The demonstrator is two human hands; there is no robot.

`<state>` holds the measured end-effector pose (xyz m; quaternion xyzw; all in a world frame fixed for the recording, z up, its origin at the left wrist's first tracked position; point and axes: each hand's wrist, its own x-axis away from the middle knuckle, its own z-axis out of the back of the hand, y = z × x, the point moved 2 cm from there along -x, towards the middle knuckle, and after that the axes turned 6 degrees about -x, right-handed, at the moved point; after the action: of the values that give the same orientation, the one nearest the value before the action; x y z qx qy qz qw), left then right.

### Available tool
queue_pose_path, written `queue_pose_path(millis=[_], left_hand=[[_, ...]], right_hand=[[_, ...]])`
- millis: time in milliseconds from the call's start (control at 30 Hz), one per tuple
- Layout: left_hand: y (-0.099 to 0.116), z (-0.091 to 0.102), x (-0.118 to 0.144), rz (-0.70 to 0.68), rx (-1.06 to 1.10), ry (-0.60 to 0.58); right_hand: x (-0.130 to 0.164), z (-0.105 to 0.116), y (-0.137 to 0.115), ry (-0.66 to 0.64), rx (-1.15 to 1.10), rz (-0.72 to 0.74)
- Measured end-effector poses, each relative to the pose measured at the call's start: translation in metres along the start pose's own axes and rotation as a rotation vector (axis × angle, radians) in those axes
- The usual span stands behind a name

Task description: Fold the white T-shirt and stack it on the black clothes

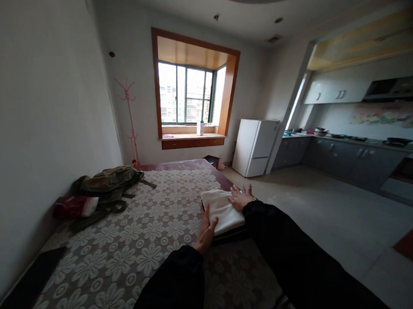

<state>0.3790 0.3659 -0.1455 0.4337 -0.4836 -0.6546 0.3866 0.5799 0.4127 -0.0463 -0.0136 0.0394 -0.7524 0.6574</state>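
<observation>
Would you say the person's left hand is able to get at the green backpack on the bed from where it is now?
Probably not without leaning: the left hand rests against the folded white cloth, and the backpack lies far across the bedspread, though nothing blocks the way.

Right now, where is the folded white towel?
In the head view, the folded white towel lies at the right edge of the bed, between the left hand and the right hand.

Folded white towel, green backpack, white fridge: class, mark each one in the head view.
folded white towel [221, 210], head view, middle of its top face
green backpack [107, 183], head view, its main body
white fridge [256, 146], head view, front door
</observation>
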Motion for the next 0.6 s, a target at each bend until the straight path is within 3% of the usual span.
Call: queue_pose_path(millis=[133,267,400,533,600], left_hand=[[-0.002,-0.007,0.004,0.039,0.067,0.022],[-0.005,-0.012,0.009,0.045,0.103,0.007],[-0.009,-0.014,0.010,0.049,0.124,-0.012],[-0.014,-0.014,0.013,0.056,0.156,-0.061],[-0.014,-0.004,0.016,0.053,0.179,-0.112]], right_hand=[[-0.017,0.001,-0.055,0.018,-0.041,0.187],[-0.011,-0.023,-0.092,0.045,-0.077,0.207],[0.000,-0.042,-0.098,0.109,-0.108,0.157],[0.000,-0.045,-0.094,0.138,-0.124,0.151],[-0.001,-0.045,-0.093,0.144,-0.129,0.149]])
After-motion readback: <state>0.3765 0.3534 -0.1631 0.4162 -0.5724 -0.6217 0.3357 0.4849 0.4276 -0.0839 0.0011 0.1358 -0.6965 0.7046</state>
